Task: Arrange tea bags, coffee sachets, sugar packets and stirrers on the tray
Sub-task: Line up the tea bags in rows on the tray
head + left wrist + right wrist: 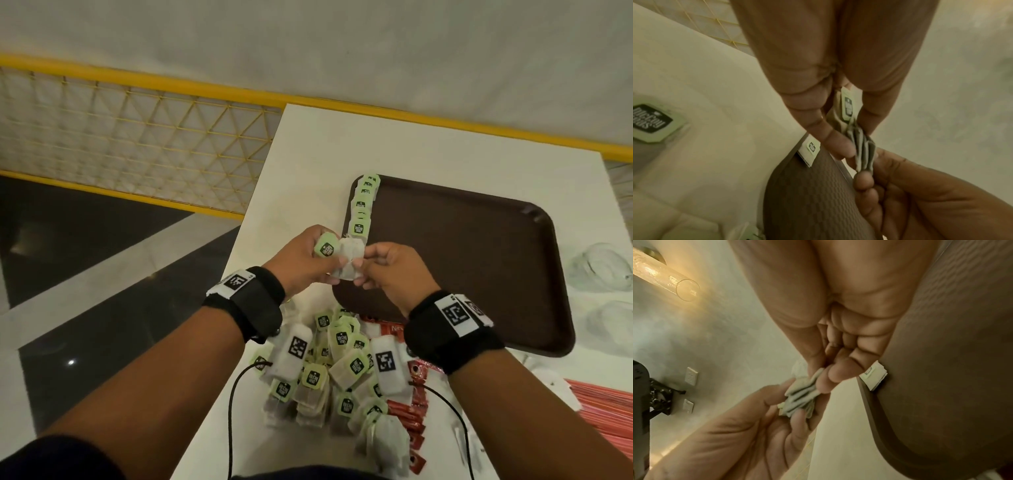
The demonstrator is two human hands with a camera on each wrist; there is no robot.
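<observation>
My left hand (308,257) grips a small stack of tea bags (347,257) with a green tag on top, just above the brown tray's (479,267) near left corner. My right hand (387,267) pinches the stack's right edge. The left wrist view has the stack (861,146) fanned between both hands; the right wrist view has the same stack (801,399). A row of green-tagged tea bags (363,209) lies along the tray's left rim. A loose heap of tea bags (335,370) sits on the white table under my wrists.
Red coffee sachets (411,414) lie right of the heap, and pink-red stirrers (603,407) lie at the right edge. Clear glass cups (599,267) stand right of the tray. The table's left edge (253,212) drops to a dark floor; a yellow railing (137,82) runs behind.
</observation>
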